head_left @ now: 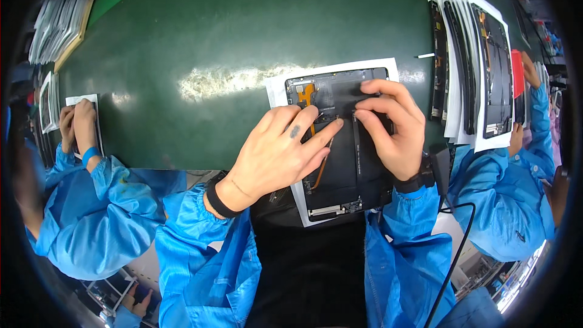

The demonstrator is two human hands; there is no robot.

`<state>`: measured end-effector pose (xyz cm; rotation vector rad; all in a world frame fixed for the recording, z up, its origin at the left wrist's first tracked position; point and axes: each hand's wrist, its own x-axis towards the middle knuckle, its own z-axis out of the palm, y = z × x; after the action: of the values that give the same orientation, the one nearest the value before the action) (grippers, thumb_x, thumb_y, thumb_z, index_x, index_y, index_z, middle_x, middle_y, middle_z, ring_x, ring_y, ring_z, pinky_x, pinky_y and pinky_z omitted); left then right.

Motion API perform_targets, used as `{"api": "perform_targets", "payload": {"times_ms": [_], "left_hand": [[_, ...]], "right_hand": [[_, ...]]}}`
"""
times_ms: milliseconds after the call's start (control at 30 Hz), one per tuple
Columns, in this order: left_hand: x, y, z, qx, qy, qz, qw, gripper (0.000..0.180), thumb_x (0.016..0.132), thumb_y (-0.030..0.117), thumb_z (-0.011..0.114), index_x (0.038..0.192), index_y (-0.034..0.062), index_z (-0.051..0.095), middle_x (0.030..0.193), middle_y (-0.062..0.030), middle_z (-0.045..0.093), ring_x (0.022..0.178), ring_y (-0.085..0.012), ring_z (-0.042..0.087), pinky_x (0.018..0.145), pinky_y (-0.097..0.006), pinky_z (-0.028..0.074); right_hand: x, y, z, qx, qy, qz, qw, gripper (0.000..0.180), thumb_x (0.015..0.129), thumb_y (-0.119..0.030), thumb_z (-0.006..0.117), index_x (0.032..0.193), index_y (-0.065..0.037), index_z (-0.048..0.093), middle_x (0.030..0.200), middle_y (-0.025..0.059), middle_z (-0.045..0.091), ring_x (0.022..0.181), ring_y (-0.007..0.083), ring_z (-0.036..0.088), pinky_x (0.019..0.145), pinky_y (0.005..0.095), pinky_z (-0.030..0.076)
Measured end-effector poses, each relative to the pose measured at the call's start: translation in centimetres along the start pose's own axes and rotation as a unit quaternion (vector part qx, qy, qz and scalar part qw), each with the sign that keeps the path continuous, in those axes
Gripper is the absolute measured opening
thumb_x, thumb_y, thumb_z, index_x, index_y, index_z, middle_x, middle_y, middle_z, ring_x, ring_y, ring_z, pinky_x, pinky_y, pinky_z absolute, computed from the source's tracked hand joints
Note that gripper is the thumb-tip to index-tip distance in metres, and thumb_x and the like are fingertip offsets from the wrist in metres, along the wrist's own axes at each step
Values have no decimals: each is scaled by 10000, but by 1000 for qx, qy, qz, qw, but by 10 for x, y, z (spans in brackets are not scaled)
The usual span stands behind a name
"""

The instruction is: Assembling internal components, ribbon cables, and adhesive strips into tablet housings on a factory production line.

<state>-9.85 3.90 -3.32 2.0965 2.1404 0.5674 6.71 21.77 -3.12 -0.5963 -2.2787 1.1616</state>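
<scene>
An opened black tablet housing [340, 176] lies in front of me on a white sheet [278, 92], with orange flex cables [305, 92] on its left side. My left hand [276, 149] rests over its left half; the index fingertip touches down near the middle and the fingers are apart. Above the right half, the thumb and index finger of my right hand [395, 124] come together in a pinch. They meet at the upper end of a thin dark strip [357, 158] that runs down the housing. Whatever sits between those fingertips is too small to make out.
Stacked tablet housings with white sheets [477, 73] stand at the right, near a red object [517, 73] and a co-worker's hand. Another co-worker's hands [82, 123] work at the left. A stack of sheets [64, 15] fills the far left corner. A black cable [464, 237] hangs beside my right arm.
</scene>
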Motion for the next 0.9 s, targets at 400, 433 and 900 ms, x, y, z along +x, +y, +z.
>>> {"api": "perform_targets", "payload": {"times_ms": [400,433,900], "left_hand": [[6,-8,-4,-63,56,6,996,490,899,223,801,1377,150,729,1211,-109,617,1094,-310,594,926,-413,516],[2,-5,-8,-97,88,-17,991,446,901,189,794,1339,120,744,1182,-115,639,1065,-312,616,904,-412,529],[-45,83,2,-767,6,-248,592,176,1070,56,678,1171,-78,733,1053,-104,805,988,-104,744,834,-244,589]], "right_hand": [[-3,3,1,-114,-36,-36,992,193,817,-2,843,993,-25,767,1301,113,686,1226,348,654,984,443,540],[-4,-4,-2,-109,-32,-38,993,184,814,1,844,978,-26,763,1297,112,687,1222,345,656,976,440,542],[-68,-55,-20,-24,-79,-210,974,369,627,-117,965,963,-85,814,1075,92,765,1034,308,738,743,374,564]]}}
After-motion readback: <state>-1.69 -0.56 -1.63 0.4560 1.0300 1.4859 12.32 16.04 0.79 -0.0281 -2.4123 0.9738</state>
